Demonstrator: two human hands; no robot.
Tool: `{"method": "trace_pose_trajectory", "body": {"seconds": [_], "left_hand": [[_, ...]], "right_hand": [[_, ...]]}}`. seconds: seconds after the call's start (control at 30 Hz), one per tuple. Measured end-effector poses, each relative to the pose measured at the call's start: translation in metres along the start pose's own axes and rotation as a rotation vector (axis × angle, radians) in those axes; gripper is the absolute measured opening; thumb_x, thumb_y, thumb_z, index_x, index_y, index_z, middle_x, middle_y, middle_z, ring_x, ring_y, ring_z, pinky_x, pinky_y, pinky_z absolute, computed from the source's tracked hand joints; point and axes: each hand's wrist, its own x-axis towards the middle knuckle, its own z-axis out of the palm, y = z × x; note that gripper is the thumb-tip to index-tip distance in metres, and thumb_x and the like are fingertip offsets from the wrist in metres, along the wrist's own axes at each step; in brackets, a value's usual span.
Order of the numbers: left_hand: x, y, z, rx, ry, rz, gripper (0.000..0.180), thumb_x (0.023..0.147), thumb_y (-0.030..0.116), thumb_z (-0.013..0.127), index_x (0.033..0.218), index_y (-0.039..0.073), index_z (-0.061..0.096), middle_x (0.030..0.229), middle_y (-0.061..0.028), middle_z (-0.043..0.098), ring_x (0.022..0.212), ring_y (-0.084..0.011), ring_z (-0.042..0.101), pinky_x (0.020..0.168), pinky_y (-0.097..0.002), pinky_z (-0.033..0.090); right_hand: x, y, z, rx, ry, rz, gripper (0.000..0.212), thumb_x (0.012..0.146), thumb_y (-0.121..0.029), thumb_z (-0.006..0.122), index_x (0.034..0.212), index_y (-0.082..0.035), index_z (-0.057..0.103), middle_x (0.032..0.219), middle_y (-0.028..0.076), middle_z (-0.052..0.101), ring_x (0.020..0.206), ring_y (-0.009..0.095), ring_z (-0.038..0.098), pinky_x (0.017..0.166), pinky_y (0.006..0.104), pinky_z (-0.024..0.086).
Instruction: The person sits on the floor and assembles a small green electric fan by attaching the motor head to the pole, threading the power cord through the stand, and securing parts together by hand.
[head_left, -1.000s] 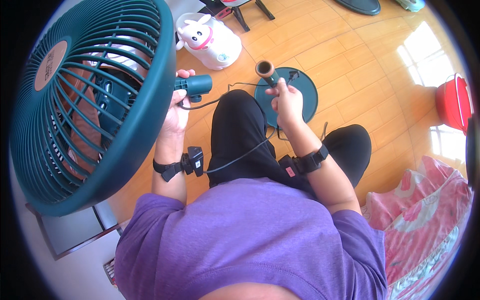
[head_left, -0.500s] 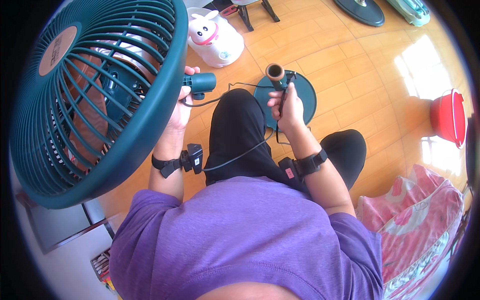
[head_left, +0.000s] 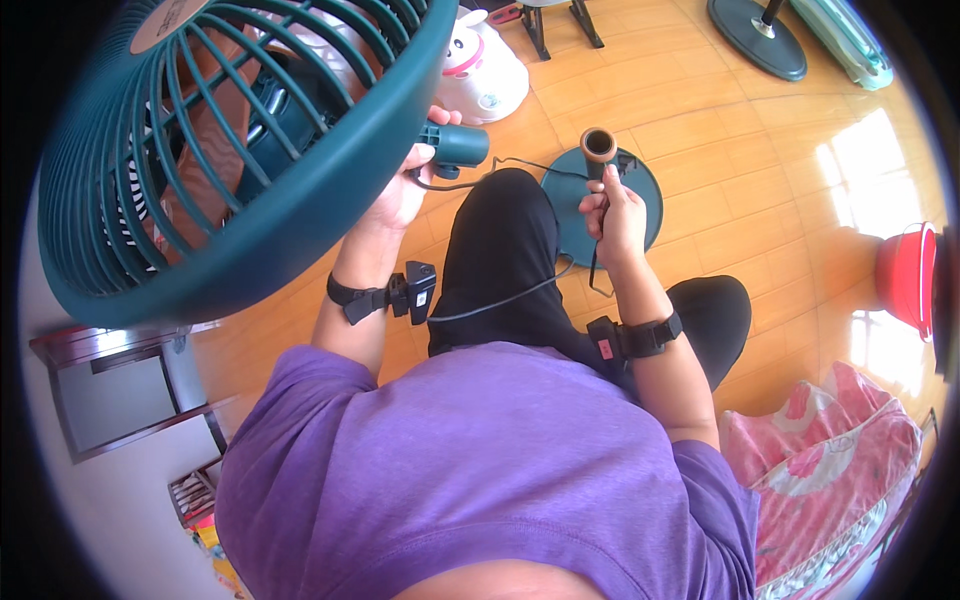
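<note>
Fan head hung at upper left, neck clasped in the left hand, while the right hand curled round an open-topped tube near the round base, and from afar I judged alignment underway, the next move calling for neck squared to tube.

The fan head was teal with a tan centre disc, the stand base teal, the shirt purple, trousers black, bucket red, and cloth pink-and-white floral.

Bright daylight; window-shaped glare on glossy floor, right; fisheye bending, dark corners.
</note>
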Motion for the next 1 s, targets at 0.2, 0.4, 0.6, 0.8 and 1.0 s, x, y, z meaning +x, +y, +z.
{"method": "trace_pose_trajectory", "body": {"seconds": [0.2,0.4,0.6,0.8,1.0], "left_hand": [[0.004,-0.003,0.0,-0.048,-0.057,-0.042,0.035,0.068,-0.001,0.056,0.102,0.005,0.053,0.102,-0.0133,0.057,0.114,-0.0333,0.047,0.1,-0.0459,0.036],[0.004,0.001,0.005,-0.026,-0.031,-0.069,0.034,0.068,-0.001,0.056,0.101,0.005,0.053,0.101,-0.0137,0.057,0.112,-0.0332,0.048,0.1,-0.0455,0.037],[0.008,0.002,0.016,-0.056,-0.065,-0.1,0.034,0.067,-0.002,0.055,0.1,0.004,0.054,0.101,-0.0153,0.058,0.109,-0.0338,0.051,0.099,-0.0459,0.038],[0.009,0.007,0.022,-0.071,-0.074,-0.109,0.033,0.067,-0.001,0.056,0.1,0.003,0.054,0.1,-0.0155,0.058,0.108,-0.0339,0.052,0.099,-0.0457,0.039],[0.009,0.006,0.019,-0.03,-0.088,-0.058,0.034,0.067,-0.001,0.056,0.101,0.004,0.054,0.1,-0.0152,0.058,0.108,-0.0338,0.052,0.098,-0.045,0.04]], "right_hand": [[-0.001,-0.002,-0.012,0.194,0.061,0.026,0.028,0.087,-0.028,0.057,0.081,-0.001,0.055,0.053,0.001,0.047,0.037,0.007,0.031,0.036,0.0222,0.022],[-0.001,-0.026,-0.016,-0.205,0.178,-0.534,0.013,0.082,-0.015,0.064,0.082,-0.002,0.062,0.057,-0.003,0.049,0.051,0.004,0.042,0.047,0.0212,0.034],[-0.008,-0.059,0.01,-1.075,0.015,-0.882,0.02,0.08,-0.022,0.06,0.086,-0.003,0.064,0.065,0.015,0.06,0.061,0.029,0.06,0.056,0.0365,0.047],[-0.013,-0.076,0.023,-1.679,-0.122,-0.719,0.023,0.081,-0.027,0.059,0.077,-0.004,0.059,0.068,0.016,0.061,0.067,0.033,0.06,0.059,0.0401,0.048],[-0.006,-0.086,0.019,-1.785,-0.226,-0.9,0.017,0.079,-0.021,0.06,0.074,-0.005,0.057,0.066,0.014,0.06,0.067,0.033,0.06,0.057,0.041,0.047]]}}
